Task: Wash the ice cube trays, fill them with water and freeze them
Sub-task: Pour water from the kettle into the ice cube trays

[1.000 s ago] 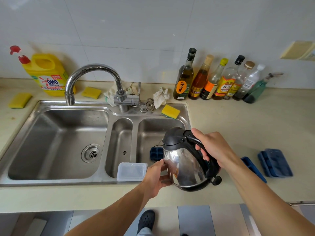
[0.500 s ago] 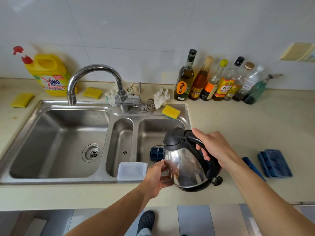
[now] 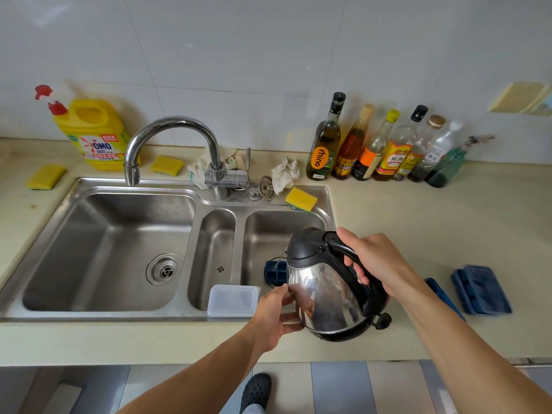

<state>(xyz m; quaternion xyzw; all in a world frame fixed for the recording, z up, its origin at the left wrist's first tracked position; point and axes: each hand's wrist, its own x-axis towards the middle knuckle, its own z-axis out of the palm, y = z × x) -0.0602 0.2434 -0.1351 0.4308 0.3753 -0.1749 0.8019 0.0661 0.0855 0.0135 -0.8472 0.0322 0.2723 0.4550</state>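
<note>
Head: my right hand (image 3: pixel 379 261) gripped kettle (image 3: pixel 325 294), left hand (image 3: pixel 271 318) pressed its side, fingers loose; sink tray (image 3: pixel 274 273) seemingly filling, counter-edge trays (image 3: pixel 481 289) and freezing left.

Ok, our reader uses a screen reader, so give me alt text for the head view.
The right hand grips a kettle by its handle, tilted over a blue ice tray in the right sink basin; the left hand steadies its side. More blue trays lie on the counter.
</note>
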